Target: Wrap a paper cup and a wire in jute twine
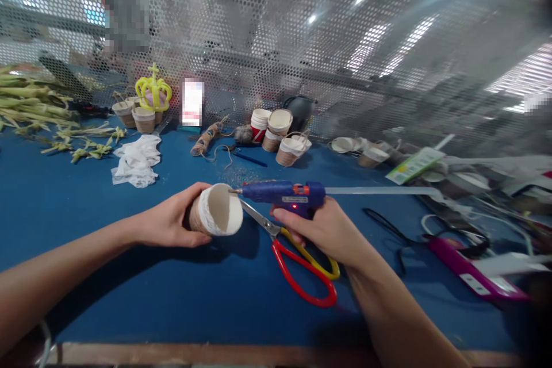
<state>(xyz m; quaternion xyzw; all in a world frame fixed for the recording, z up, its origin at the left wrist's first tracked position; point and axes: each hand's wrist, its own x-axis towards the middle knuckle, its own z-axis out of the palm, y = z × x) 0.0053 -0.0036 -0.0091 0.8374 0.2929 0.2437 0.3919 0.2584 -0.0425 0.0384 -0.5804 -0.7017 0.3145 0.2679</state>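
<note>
Our right forearm [392, 299] crosses the table's [150, 305] near edge. Our left fingers [196, 189] wrap a tilted cup [209, 215], held above the table; our right fingers [297, 221] clasp a glue gun [267, 192], nozzle [235, 191] at the cup's mouth [225, 213], over scissors [282, 264].

1. I observed the paper cup [218, 211] tilted, its open mouth facing right, brown-sided with a white lacy edge.
2. I found the blue glue gun [276, 192] level, red light lit, nozzle at the cup's rim.

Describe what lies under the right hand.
Scissors lie on the blue table below the right hand, which holds a glue gun. The red handle shows; the hand covers part of the yellow handle.
</note>
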